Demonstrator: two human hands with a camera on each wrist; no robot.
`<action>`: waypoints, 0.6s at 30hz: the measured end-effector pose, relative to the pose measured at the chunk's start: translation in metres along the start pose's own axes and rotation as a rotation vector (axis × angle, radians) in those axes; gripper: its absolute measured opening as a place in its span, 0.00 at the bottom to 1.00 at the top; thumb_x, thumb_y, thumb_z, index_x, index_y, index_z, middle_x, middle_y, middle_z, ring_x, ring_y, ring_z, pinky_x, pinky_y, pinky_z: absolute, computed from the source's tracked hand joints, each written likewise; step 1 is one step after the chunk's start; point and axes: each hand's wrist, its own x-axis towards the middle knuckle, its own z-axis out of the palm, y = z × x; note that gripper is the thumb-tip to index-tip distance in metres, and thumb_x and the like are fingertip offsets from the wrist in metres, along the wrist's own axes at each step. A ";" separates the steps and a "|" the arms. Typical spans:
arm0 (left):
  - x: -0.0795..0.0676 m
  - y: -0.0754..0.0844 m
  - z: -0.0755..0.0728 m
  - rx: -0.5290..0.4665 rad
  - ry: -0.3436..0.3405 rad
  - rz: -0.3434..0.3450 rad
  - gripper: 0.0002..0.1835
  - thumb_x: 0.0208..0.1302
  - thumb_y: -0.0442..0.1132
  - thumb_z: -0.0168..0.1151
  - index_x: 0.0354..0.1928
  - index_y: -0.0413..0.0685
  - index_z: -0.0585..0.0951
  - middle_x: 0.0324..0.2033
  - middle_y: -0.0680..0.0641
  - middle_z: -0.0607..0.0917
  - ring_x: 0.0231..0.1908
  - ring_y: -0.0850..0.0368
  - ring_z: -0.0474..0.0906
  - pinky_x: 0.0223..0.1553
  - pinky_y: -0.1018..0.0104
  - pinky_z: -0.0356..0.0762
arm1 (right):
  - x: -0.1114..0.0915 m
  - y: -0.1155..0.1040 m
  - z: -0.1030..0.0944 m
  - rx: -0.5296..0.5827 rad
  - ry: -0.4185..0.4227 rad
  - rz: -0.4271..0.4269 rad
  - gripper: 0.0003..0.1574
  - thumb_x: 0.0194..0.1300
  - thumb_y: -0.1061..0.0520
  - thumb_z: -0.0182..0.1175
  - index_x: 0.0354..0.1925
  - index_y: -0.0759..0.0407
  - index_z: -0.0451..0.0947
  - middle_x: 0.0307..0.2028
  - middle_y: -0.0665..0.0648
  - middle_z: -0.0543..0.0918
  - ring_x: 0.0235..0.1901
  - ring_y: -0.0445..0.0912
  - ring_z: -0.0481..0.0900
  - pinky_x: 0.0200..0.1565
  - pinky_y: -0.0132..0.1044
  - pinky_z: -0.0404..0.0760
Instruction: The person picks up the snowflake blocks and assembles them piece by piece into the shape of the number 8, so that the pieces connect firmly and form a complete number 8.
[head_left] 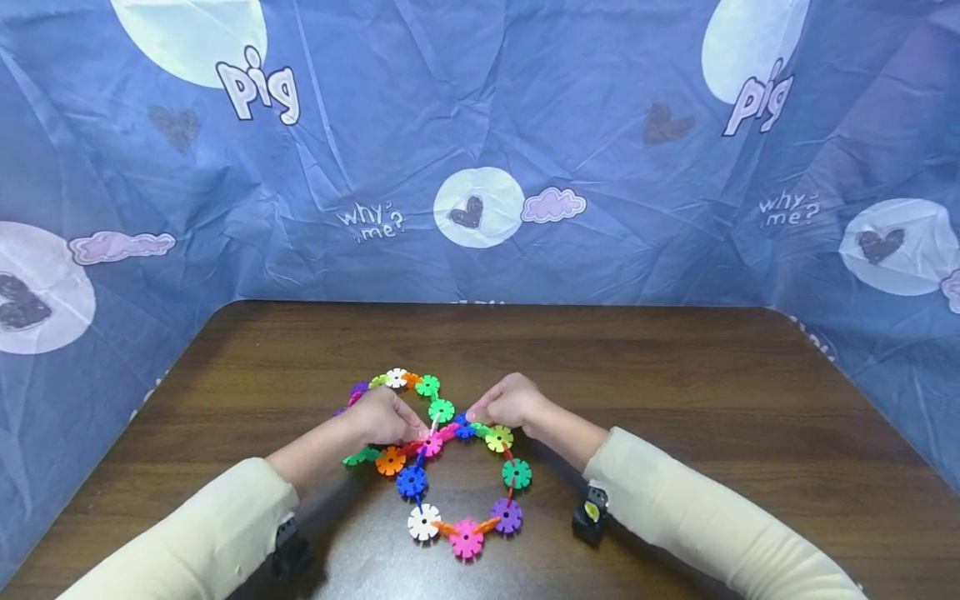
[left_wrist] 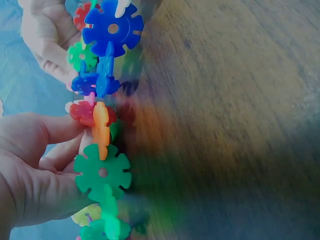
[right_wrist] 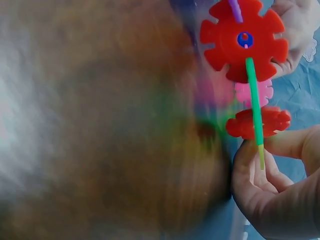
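Note:
A chain of notched plastic snowflake discs, linked edge to edge in many colours, lies on the table in two joined loops. My left hand (head_left: 390,418) pinches it at the junction, its fingertips at a pink disc (head_left: 431,444) and a white one seen edge-on. Close by, my right hand (head_left: 512,404) pinches the chain by a blue disc (head_left: 463,427). The near loop runs through a purple disc (head_left: 507,516), a pink disc (head_left: 467,538) and a white disc (head_left: 424,523). My left hand and forearm hide part of the far loop, which includes a green disc (head_left: 427,386).
The brown wooden table (head_left: 675,367) has rounded far corners. Behind it and at both sides hangs a blue printed cloth (head_left: 600,275). Black wrist cameras sit beneath both sleeves, the right camera (head_left: 590,512) just above the tabletop.

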 end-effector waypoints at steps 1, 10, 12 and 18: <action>-0.001 0.001 0.000 -0.017 0.007 -0.024 0.05 0.52 0.34 0.72 0.32 0.41 0.89 0.26 0.48 0.89 0.28 0.60 0.79 0.34 0.69 0.78 | 0.000 0.000 0.001 0.005 0.004 0.008 0.07 0.54 0.56 0.71 0.31 0.59 0.88 0.37 0.55 0.89 0.38 0.43 0.80 0.41 0.34 0.79; -0.001 0.006 0.000 -0.061 -0.011 -0.111 0.06 0.55 0.33 0.69 0.35 0.39 0.88 0.36 0.41 0.89 0.39 0.55 0.83 0.50 0.57 0.81 | -0.003 -0.005 0.004 -0.014 0.053 0.019 0.08 0.51 0.56 0.73 0.29 0.60 0.88 0.36 0.55 0.89 0.36 0.43 0.79 0.38 0.32 0.77; 0.000 0.006 0.000 -0.067 -0.012 -0.114 0.05 0.55 0.33 0.69 0.34 0.40 0.88 0.36 0.42 0.90 0.38 0.56 0.82 0.49 0.57 0.80 | -0.002 -0.005 0.003 -0.007 0.045 0.018 0.08 0.51 0.56 0.73 0.30 0.60 0.88 0.36 0.56 0.89 0.37 0.43 0.80 0.39 0.32 0.78; -0.001 0.005 -0.002 -0.056 -0.057 -0.075 0.06 0.56 0.34 0.69 0.35 0.40 0.88 0.35 0.44 0.90 0.36 0.59 0.83 0.47 0.60 0.82 | -0.003 -0.002 0.001 0.032 -0.008 0.039 0.08 0.53 0.58 0.71 0.32 0.61 0.88 0.33 0.54 0.88 0.29 0.40 0.76 0.31 0.29 0.75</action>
